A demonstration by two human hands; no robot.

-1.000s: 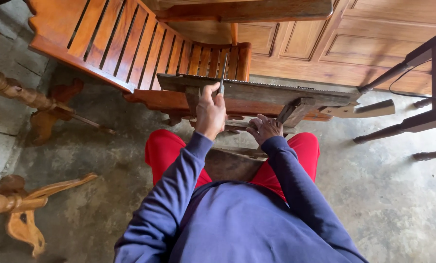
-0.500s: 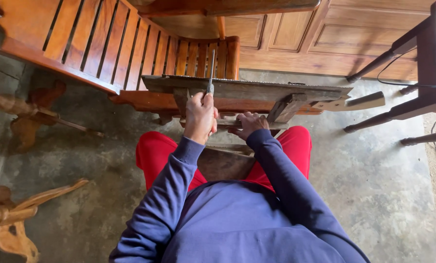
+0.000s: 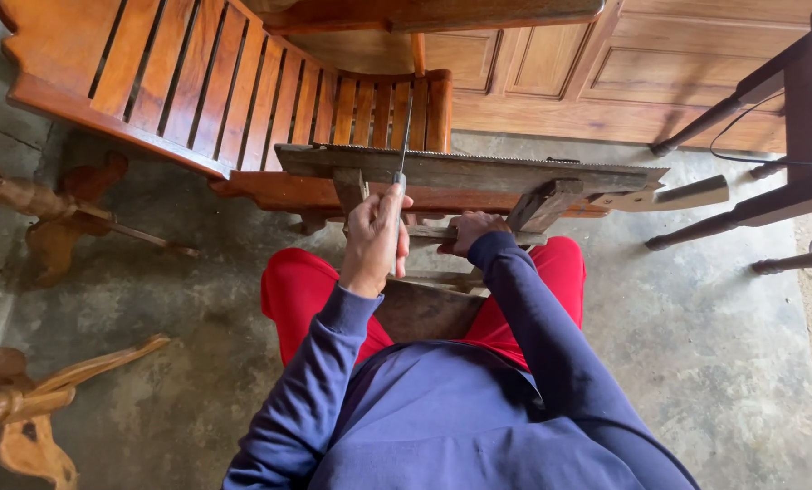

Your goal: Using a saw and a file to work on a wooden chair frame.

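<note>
Two hands at saw blade [image 3: 479, 161] clamped teeth-up in wooden vise [image 3: 533, 204], between red-trousered knees. Left hand [image 3: 372, 238] fisted round thin file [image 3: 403, 136], tip laid across teeth. Right hand [image 3: 472, 231] rested on vise crossbar, fingers curled. Slatted bench [image 3: 243, 91] just behind.

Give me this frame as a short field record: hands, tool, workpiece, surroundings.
left hand: closed around the handle of a thin metal file, raised over the saw
right hand: resting on the wooden clamp frame, under its top bar
workpiece: saw blade held teeth-up in the clamp frame
file position: blade crosses the toothed edge, pointing away from the person
person: seated, red trousers, blue long sleeves
left of frame: slatted wooden bench, turned wooden legs
right of frame: dark table legs
floor: bare concrete
</note>
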